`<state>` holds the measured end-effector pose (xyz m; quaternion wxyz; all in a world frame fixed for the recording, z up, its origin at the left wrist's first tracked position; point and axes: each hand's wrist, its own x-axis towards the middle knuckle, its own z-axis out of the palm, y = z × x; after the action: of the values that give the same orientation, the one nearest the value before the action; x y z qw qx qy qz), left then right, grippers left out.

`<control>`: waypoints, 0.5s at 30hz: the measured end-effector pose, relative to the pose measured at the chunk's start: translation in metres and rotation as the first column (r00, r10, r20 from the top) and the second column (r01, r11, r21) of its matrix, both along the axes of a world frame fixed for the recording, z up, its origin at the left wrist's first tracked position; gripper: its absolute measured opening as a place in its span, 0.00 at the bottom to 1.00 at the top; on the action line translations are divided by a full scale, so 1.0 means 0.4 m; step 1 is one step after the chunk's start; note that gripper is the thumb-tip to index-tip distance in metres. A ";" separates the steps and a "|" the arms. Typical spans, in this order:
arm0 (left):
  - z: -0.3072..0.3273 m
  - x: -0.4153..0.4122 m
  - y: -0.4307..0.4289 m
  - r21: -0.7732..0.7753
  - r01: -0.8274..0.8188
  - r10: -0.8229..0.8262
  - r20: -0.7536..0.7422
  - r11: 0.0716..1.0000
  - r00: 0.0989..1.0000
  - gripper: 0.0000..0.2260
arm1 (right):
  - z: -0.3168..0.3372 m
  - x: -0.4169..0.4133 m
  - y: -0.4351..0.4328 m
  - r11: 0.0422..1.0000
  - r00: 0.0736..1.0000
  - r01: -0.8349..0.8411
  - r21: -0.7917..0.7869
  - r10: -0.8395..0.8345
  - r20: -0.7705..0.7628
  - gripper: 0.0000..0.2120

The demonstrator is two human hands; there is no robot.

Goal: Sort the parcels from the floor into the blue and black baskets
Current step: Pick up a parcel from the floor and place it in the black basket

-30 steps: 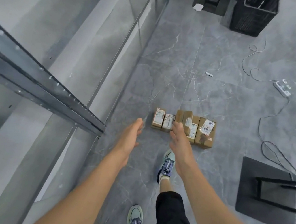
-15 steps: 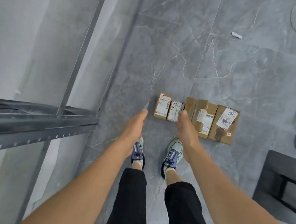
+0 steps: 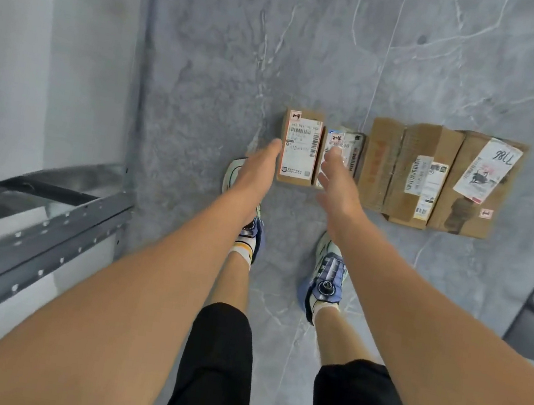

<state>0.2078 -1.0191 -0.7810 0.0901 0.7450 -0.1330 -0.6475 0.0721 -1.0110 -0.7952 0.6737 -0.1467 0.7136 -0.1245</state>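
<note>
Left hand [image 3: 256, 169] flat, fingers straight, tips at left edge of labelled parcel [image 3: 299, 148], right hand [image 3: 339, 182] fingers loosely spread over neighbouring parcel [image 3: 353, 151], 3 bigger cartons [image 3: 419, 173] right of it

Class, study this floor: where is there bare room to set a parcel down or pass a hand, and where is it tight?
Free: the floor beyond the parcel row, and between the leftmost parcel and the shelf frame. Crowded: parcels sit side by side, hardly a gap; left hand and right hand flank the leftmost.
</note>
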 end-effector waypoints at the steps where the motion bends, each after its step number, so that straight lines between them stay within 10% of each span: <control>1: -0.028 -0.007 -0.010 0.001 -0.006 0.006 0.005 1.000 1.000 0.18 | -0.038 0.006 -0.006 1.000 1.000 -0.002 -0.004 0.002 0.006 0.29; 15: -0.250 -0.012 -0.057 -0.004 -0.034 0.034 -0.087 0.999 0.996 0.24 | -0.268 0.026 -0.026 0.999 0.997 0.034 -0.014 -0.035 -0.069 0.23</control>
<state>0.2030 -1.0417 -0.8809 0.1089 0.7181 -0.1179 -0.6772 0.0825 -1.0213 -0.9026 0.6453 -0.1426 0.7382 -0.1355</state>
